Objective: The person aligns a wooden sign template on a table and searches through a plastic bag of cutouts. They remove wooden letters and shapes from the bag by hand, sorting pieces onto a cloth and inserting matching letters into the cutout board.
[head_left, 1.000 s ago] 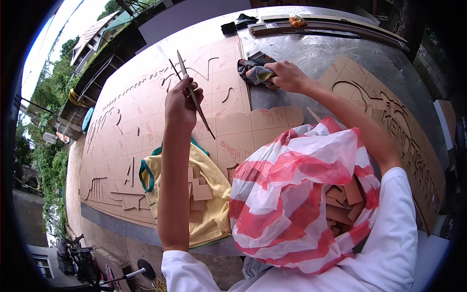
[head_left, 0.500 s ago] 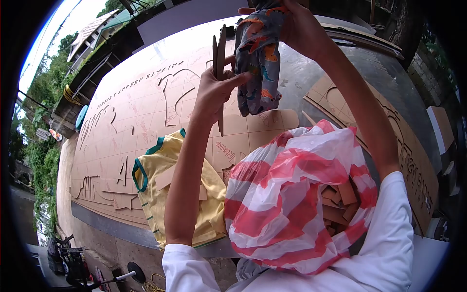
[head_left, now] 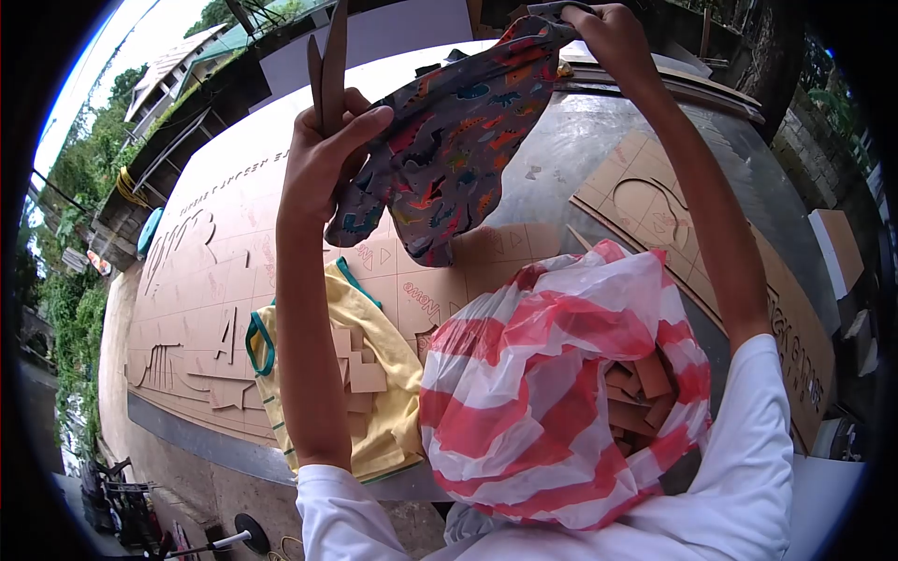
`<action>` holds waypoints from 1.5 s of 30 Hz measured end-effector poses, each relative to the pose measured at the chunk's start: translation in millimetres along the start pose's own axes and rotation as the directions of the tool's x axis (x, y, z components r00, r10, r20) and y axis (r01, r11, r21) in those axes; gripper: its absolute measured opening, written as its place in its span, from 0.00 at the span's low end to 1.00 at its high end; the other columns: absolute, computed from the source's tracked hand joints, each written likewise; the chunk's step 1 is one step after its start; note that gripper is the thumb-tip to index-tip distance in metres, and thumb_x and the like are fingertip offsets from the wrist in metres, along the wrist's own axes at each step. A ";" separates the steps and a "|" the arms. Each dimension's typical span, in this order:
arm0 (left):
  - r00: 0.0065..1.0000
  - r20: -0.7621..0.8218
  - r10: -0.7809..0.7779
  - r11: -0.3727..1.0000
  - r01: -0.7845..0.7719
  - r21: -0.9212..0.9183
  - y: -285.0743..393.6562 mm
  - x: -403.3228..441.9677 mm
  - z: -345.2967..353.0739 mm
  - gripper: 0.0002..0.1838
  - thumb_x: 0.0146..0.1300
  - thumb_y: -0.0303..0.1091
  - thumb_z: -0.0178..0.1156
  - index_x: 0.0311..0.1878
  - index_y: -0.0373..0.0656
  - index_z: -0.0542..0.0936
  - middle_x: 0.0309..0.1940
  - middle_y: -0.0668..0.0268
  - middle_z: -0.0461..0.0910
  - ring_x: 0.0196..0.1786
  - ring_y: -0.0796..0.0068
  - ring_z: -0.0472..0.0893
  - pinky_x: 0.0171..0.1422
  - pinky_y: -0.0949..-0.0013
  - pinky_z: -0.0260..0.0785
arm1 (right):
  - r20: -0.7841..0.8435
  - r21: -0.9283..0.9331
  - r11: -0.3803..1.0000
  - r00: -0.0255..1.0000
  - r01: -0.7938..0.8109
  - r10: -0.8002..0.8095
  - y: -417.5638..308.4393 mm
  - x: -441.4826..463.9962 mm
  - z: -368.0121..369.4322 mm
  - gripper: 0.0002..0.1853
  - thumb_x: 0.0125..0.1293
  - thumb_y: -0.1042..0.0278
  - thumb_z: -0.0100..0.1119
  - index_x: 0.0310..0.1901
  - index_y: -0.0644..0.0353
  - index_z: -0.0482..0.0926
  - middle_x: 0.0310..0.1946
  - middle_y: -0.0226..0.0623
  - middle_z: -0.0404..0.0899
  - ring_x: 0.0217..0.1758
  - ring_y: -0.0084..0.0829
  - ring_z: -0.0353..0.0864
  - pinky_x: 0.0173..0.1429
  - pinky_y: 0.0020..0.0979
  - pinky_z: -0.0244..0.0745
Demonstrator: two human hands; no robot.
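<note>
Left hand (head_left: 323, 164) gripped strips (head_left: 329, 70) and cloth (head_left: 468, 131), right hand (head_left: 613, 33) cloth; spreading it well needed strips angled clear.

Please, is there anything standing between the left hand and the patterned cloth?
Nothing visible stands in between: the left hand seems to touch the cloth at its thumb. The strips in that hand rise to the left of the cloth, not across the gap.
</note>
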State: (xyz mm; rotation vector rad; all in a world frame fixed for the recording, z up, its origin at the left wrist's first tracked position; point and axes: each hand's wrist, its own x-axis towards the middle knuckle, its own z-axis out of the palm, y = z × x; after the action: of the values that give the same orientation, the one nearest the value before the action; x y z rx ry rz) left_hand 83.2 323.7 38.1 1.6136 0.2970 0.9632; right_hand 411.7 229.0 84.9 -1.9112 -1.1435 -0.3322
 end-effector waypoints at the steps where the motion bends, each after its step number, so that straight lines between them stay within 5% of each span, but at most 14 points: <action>1: 1.000 0.027 -0.002 1.000 0.001 0.022 11.4 1.1 -4.2 0.07 0.57 0.28 0.67 0.27 0.44 0.77 0.13 0.80 0.68 0.13 0.95 0.59 0.17 0.82 0.43 | -0.045 0.000 0.999 0.998 0.039 -0.039 2.6 5.4 -0.1 0.16 0.60 0.58 0.56 0.24 0.61 0.81 0.15 0.39 0.76 0.20 0.28 0.77 0.29 0.34 0.69; 4: 0.993 0.088 0.079 0.973 -0.096 0.211 4.9 28.5 -27.0 0.07 0.58 0.27 0.66 0.37 0.42 0.78 0.18 0.77 0.74 0.15 0.94 0.60 0.17 0.82 0.44 | 0.206 0.178 0.982 0.973 0.070 -0.106 19.4 16.6 13.0 0.24 0.66 0.44 0.50 0.43 0.57 0.83 0.39 0.39 0.84 0.47 0.31 0.83 0.51 0.35 0.75; 8: 0.999 0.016 0.048 0.863 -0.050 0.503 -11.7 72.3 -54.7 0.10 0.58 0.27 0.67 0.42 0.41 0.79 0.25 0.73 0.79 0.19 0.91 0.64 0.22 0.80 0.53 | 0.284 0.353 0.891 0.940 -0.285 0.188 24.7 30.9 62.2 0.19 0.66 0.50 0.52 0.39 0.59 0.82 0.39 0.42 0.84 0.46 0.34 0.82 0.49 0.36 0.76; 11: 0.935 0.029 0.354 0.758 -0.305 0.576 -17.8 112.1 -81.0 0.11 0.59 0.25 0.66 0.45 0.42 0.80 0.28 0.71 0.82 0.28 0.90 0.75 0.30 0.82 0.62 | 0.253 0.543 0.761 0.933 -0.356 0.256 12.6 33.9 67.8 0.18 0.67 0.51 0.52 0.45 0.58 0.80 0.42 0.43 0.83 0.48 0.34 0.82 0.53 0.37 0.76; 14: 0.906 0.045 0.420 0.598 -0.314 0.737 36.0 104.1 -65.5 0.11 0.59 0.30 0.66 0.46 0.44 0.82 0.34 0.64 0.85 0.39 0.79 0.83 0.44 0.76 0.72 | 0.088 0.621 0.769 0.988 -0.152 0.125 4.0 33.9 55.8 0.18 0.67 0.51 0.53 0.46 0.58 0.80 0.37 0.39 0.84 0.51 0.32 0.82 0.55 0.34 0.75; 15: 0.909 0.094 0.405 0.586 -0.337 0.737 47.0 97.4 -62.1 0.11 0.60 0.31 0.66 0.46 0.45 0.82 0.35 0.63 0.85 0.40 0.78 0.84 0.45 0.75 0.73 | 0.169 0.683 0.648 0.936 -0.336 0.308 -28.4 22.1 31.0 0.16 0.62 0.55 0.55 0.22 0.55 0.81 0.15 0.34 0.78 0.20 0.28 0.78 0.31 0.35 0.71; 16: 0.908 0.143 0.394 0.572 -0.364 0.735 52.6 92.2 -61.9 0.11 0.61 0.32 0.65 0.47 0.45 0.82 0.36 0.63 0.86 0.40 0.77 0.84 0.45 0.74 0.73 | 0.104 0.683 0.711 0.985 -0.170 0.136 -14.5 22.5 32.1 0.15 0.63 0.53 0.54 0.28 0.50 0.85 0.19 0.34 0.81 0.26 0.29 0.82 0.40 0.46 0.75; 18: 0.923 0.195 0.331 0.608 -0.367 0.704 47.2 75.1 -59.2 0.12 0.60 0.29 0.65 0.47 0.44 0.81 0.35 0.65 0.85 0.41 0.77 0.84 0.46 0.74 0.74 | 0.130 0.588 0.800 0.990 -0.120 0.053 16.7 4.0 34.3 0.19 0.64 0.52 0.57 0.43 0.60 0.82 0.33 0.37 0.83 0.45 0.27 0.82 0.51 0.29 0.73; 24: 0.817 0.355 -0.454 0.638 0.020 0.770 -63.5 -17.7 -45.8 0.08 0.57 0.22 0.64 0.41 0.36 0.81 0.28 0.66 0.83 0.35 0.79 0.82 0.43 0.73 0.74 | 0.562 0.019 0.949 0.788 -0.316 0.251 84.4 -121.7 74.3 0.16 0.53 0.56 0.66 0.33 0.64 0.82 0.32 0.40 0.81 0.34 0.32 0.78 0.47 0.30 0.72; 27: 0.900 0.170 -0.401 0.659 0.155 0.736 -90.5 -30.1 -43.9 0.09 0.56 0.31 0.65 0.37 0.35 0.81 0.22 0.65 0.80 0.27 0.78 0.79 0.34 0.73 0.70 | 0.249 -0.012 0.982 0.951 -0.187 0.184 112.3 -146.9 87.4 0.17 0.54 0.63 0.67 0.41 0.64 0.77 0.40 0.39 0.78 0.43 0.30 0.77 0.49 0.32 0.71; 32: 0.986 -0.043 -0.164 0.535 0.125 0.836 -110.9 17.5 -27.8 0.23 0.56 0.40 0.66 0.49 0.32 0.76 0.34 0.53 0.82 0.34 0.64 0.81 0.41 0.64 0.72 | 0.392 0.129 0.956 0.899 -0.265 0.197 100.2 -147.8 48.2 0.20 0.56 0.67 0.66 0.49 0.62 0.73 0.47 0.39 0.76 0.49 0.31 0.76 0.50 0.30 0.72; 36: 0.934 -0.200 -0.296 0.394 0.311 0.865 -121.5 40.8 26.5 0.35 0.57 0.51 0.66 0.53 0.26 0.71 0.44 0.39 0.79 0.50 0.51 0.81 0.55 0.58 0.71 | 0.439 0.247 0.933 0.888 -0.261 0.132 68.8 -165.3 2.0 0.22 0.57 0.61 0.66 0.48 0.65 0.74 0.50 0.44 0.75 0.49 0.32 0.79 0.52 0.31 0.73; 40: 1.000 -0.010 0.007 0.294 0.008 0.956 -107.0 7.9 48.3 0.47 0.58 0.58 0.62 0.66 0.25 0.61 0.58 0.36 0.70 0.65 0.45 0.69 0.70 0.57 0.60 | 0.448 0.438 0.849 0.890 -0.295 0.079 67.7 -195.4 -61.4 0.18 0.60 0.64 0.64 0.47 0.64 0.74 0.46 0.35 0.76 0.46 0.22 0.77 0.51 0.25 0.71; 45: 0.955 0.110 0.275 0.637 -0.267 0.723 10.8 -77.9 74.0 0.16 0.62 0.43 0.63 0.47 0.42 0.81 0.43 0.58 0.83 0.50 0.61 0.81 0.58 0.60 0.69 | 0.240 0.441 0.892 0.971 -0.096 -0.014 40.2 -259.3 -146.6 0.07 0.61 0.70 0.61 0.39 0.63 0.77 0.33 0.27 0.77 0.38 0.15 0.76 0.47 0.21 0.70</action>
State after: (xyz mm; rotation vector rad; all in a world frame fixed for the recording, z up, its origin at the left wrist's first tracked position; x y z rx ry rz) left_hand 84.0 218.0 16.1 2.4572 0.5033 1.1607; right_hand 331.4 -46.4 -4.8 -1.5825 -1.2085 0.1851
